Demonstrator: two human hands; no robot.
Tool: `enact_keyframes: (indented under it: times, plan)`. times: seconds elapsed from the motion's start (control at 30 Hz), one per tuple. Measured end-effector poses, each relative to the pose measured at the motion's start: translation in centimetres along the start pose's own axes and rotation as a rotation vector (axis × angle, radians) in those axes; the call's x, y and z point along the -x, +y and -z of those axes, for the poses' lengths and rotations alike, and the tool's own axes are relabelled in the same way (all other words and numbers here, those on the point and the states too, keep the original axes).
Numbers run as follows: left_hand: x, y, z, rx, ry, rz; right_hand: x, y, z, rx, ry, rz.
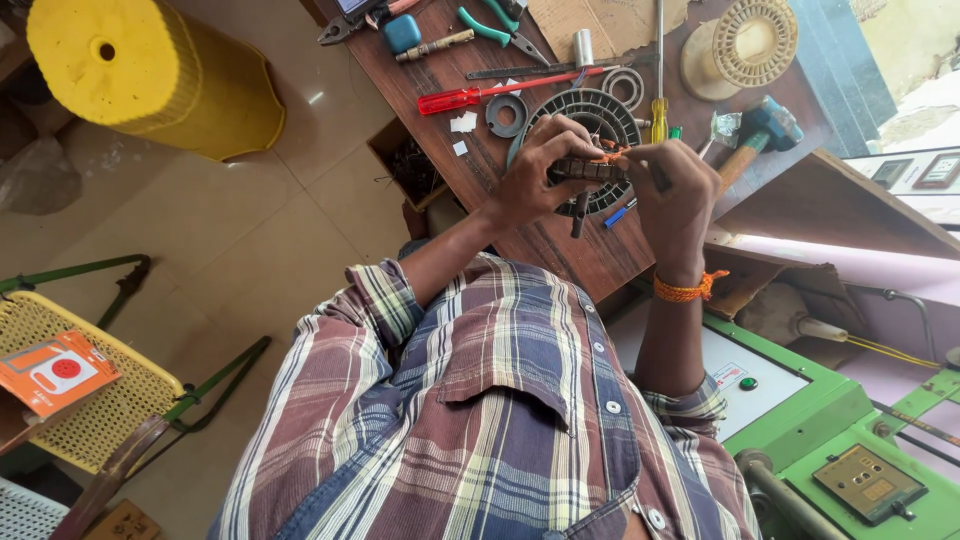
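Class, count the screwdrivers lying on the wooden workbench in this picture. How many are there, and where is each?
2. A red-handled screwdriver lies left of the black slotted ring; a yellow-handled screwdriver lies upright in the picture at its right. The hands may hide others.

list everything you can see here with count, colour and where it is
stator core: 1, black, slotted ring on the wooden bench behind the hands
dark part with copper wire: 1, dark brown, held between both hands
screwdriver: 1, red handle, lying on bench left of the core
screwdriver: 1, yellow handle, upright on bench right of the core
pliers: 1, teal handles, bench top
hammer: 1, teal head, wooden handle, bench right
bobbin: 1, cream, bench top right
spool: 1, yellow, floor top left
chair: 1, yellow mesh, left
machine: 1, green, bottom right
wristband: 1, orange, right wrist
left hand: 1, gripping the part
right hand: 1, at the part's wire end
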State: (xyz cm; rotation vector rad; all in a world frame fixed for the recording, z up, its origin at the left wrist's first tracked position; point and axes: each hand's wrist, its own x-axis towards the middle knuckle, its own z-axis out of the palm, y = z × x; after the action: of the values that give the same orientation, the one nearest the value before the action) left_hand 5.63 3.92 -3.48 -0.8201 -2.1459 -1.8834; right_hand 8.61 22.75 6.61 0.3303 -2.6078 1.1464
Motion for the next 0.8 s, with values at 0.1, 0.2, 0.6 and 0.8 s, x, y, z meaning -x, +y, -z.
enact_keyframes:
  times: [0.1, 0.2, 0.6, 0.8]
  plan:
    - [-0.8, -0.4, 0.8, 0.024, -0.050, -0.047, -1.6, -0.2, 0.1, 0.007, -0.066, -0.070]
    - [-1.8, -0.5, 1.5, 0.067, -0.122, -0.096, -3.2, 0.3, -0.6, 0.005, -0.100, -0.213]
    - [-6.1, -0.8, 0.3, 0.116, -0.247, 0.455, -2.7, 0.5, -0.6, 0.084, 0.012, -0.144]
    - [-6.8, -2.0, 4.7, 0.560, -0.575, 0.455, 0.7, -2.2, -0.9, -0.014, -0.050, -0.104]
